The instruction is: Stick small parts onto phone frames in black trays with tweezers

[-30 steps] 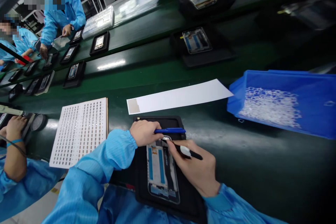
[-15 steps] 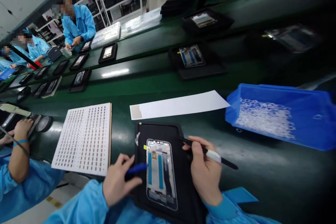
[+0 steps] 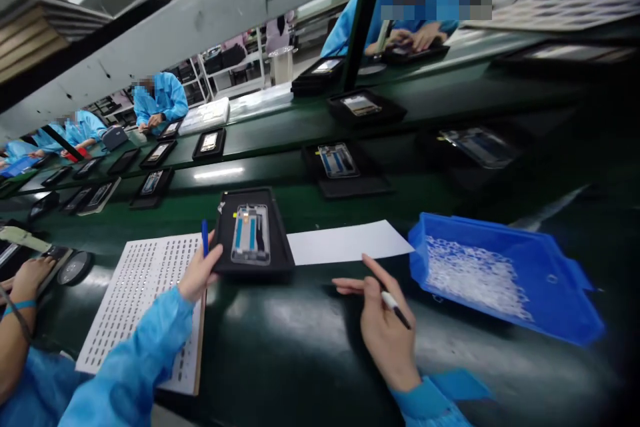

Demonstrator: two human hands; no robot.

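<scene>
At the left edge of a black tray (image 3: 281,240), my left hand (image 3: 200,268) is closed, its thumb over the rim. A blue pen-shaped tool (image 3: 205,237) sticks up from the same hand. Inside the tray lies an opened phone frame (image 3: 265,233) with two blue strips and a yellow tab. My right hand (image 3: 384,330), over the bench, keeps a black-and-white pen-shaped tool (image 3: 396,309) between thumb and palm, with its index and other fingers stretched forward. Most of that tool is hidden by the hand. Just beyond those fingers is a white paper strip (image 3: 345,244).
A blue bin (image 3: 565,300) of small white pieces stands on the right. To the left lies a white perforated board (image 3: 135,300). More black trays with phone frames (image 3: 337,160) line the green conveyor (image 3: 280,140). A co-worker's hand (image 3: 33,277) is at far left.
The tray with the phone frame has moved forward, away from my body, with my left hand now gripping its side. My right hand has come off the tray. The camera view has tilted up.
</scene>
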